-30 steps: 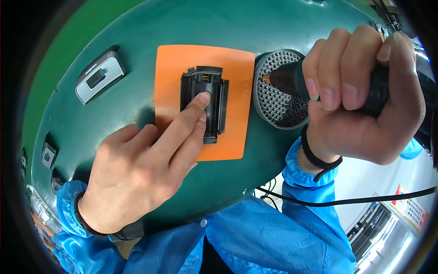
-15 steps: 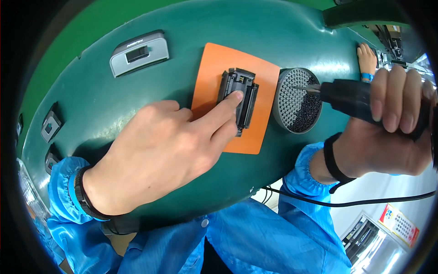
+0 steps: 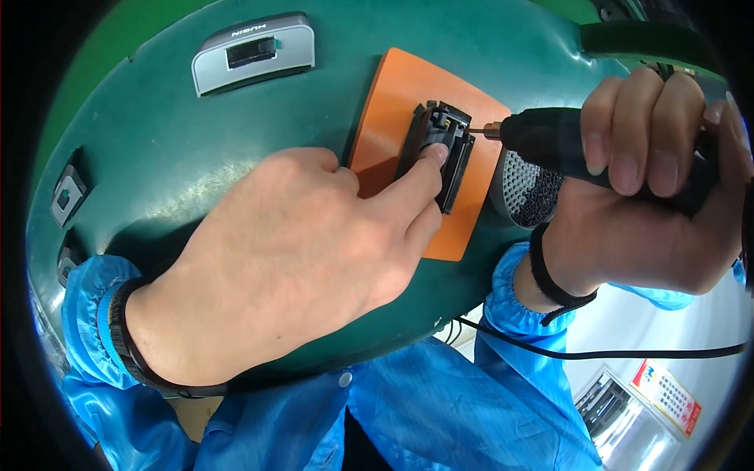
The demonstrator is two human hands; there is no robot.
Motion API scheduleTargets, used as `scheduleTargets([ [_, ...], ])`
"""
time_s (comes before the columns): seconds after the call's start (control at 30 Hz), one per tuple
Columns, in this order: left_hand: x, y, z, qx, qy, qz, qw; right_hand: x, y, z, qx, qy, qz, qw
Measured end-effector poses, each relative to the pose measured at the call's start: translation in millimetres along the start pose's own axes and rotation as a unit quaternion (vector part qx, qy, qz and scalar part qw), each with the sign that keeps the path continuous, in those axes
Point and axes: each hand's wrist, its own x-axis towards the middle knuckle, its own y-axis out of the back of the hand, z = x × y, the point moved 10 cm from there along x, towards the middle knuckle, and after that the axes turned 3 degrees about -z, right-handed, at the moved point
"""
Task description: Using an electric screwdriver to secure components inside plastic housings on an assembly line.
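My left hand point(image 3: 290, 243) holds a black plastic mechanism point(image 3: 455, 177) against an orange mat point(image 3: 393, 86). Its index finger presses on the top, and the lower fingers and thumb are partly hidden. In my right hand point(image 3: 652, 228) is a black electric screwdriver point(image 3: 542, 137), gripped from above and lying nearly level. The bit points left and meets the upper right corner of the mechanism. Whether a screw sits on the tip is too small to tell. Partly under the screwdriver stands a round grey dish point(image 3: 512, 177) with a perforated plate and many small black screws point(image 3: 542, 196).
A grey and black housing with a window point(image 3: 290, 55) lies on the green table point(image 3: 236, 125) at the far left. Two smaller grey parts, one a bracket with a slot point(image 3: 69, 196), sit near the left edge. A black cable point(image 3: 613, 355) runs across the lower right.
The screwdriver has moved left from over the screw dish to the mechanism's upper right corner. My left hand keeps its hold. The whole view has shifted a little.
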Motion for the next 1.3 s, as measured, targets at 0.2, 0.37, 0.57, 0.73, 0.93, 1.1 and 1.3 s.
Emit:
scheduleTargets([
  [0.2, -1.0, 1.1, 3.5, 0.016, -0.001, 0.007, 1.000, 0.8, -3.9, 0.5, -0.002, -0.002, -0.002, 1.000],
  [0.37, -0.6, 5.3, 4.3, 0.003, 0.001, 0.050, 0.999, -0.3, -7.3, 3.9, -0.002, -0.004, -0.003, 1.000],
  [0.57, -0.4, 6.1, 2.4, -0.008, 0.011, 0.064, 0.998, 0.2, -11.3, 6.9, 0.000, -0.011, -0.003, 1.000],
  [0.73, -0.4, 4.6, 3.3, 0.001, 0.006, 0.045, 0.999, -1.2, -13.2, 4.7, 0.009, -0.016, 0.000, 1.000],
  [0.93, -0.9, 12.5, 1.0, -0.042, -0.005, 0.051, 0.998, -9.3, -6.8, -31.8, 0.051, -0.025, 0.039, 0.998],
  [1.1, 0.9, 16.6, 0.4, -0.100, -0.019, 0.054, 0.993, -20.4, -10.0, -53.3, 0.131, -0.024, -0.011, 0.991],
  [1.3, 2.3, 25.4, -2.2, -0.157, -0.009, 0.101, 0.982, -22.7, -17.1, -48.8, 0.190, -0.053, 0.003, 0.980],
])
